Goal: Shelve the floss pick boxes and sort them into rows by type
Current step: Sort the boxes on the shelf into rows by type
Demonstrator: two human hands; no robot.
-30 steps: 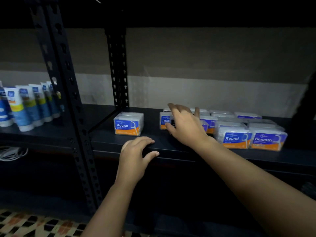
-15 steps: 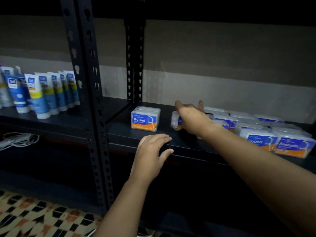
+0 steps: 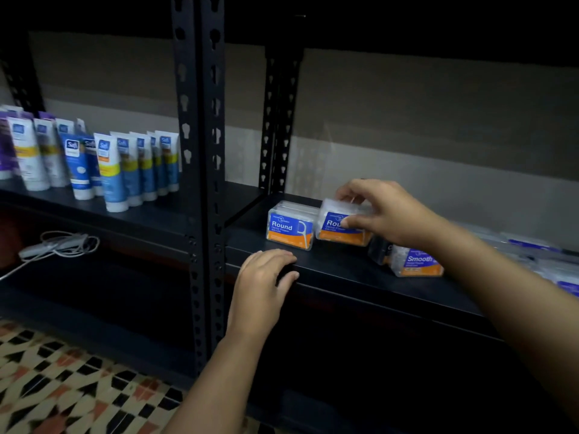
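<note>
A clear floss pick box labelled Round (image 3: 289, 226) stands on the dark shelf (image 3: 344, 267) near its left end. My right hand (image 3: 380, 208) grips a second Round box (image 3: 336, 228) from above, thumb on its front, right beside the first one and touching or nearly touching it. A Smooth box (image 3: 415, 261) stands further right, partly under my right forearm. More boxes (image 3: 539, 255) lie blurred at the far right. My left hand (image 3: 266, 278) rests on the shelf's front edge, fingers curled over it.
Black perforated uprights (image 3: 200, 183) split the shelving. Several blue and white tubes (image 3: 109, 164) stand on the left shelf. A white cable (image 3: 59, 245) lies on the lower left shelf. Patterned floor tiles (image 3: 78, 386) show below.
My right hand has taken a Round box from the group and carried it left, next to the lone Round box. The view has swung left. My left hand stays on the shelf edge.
</note>
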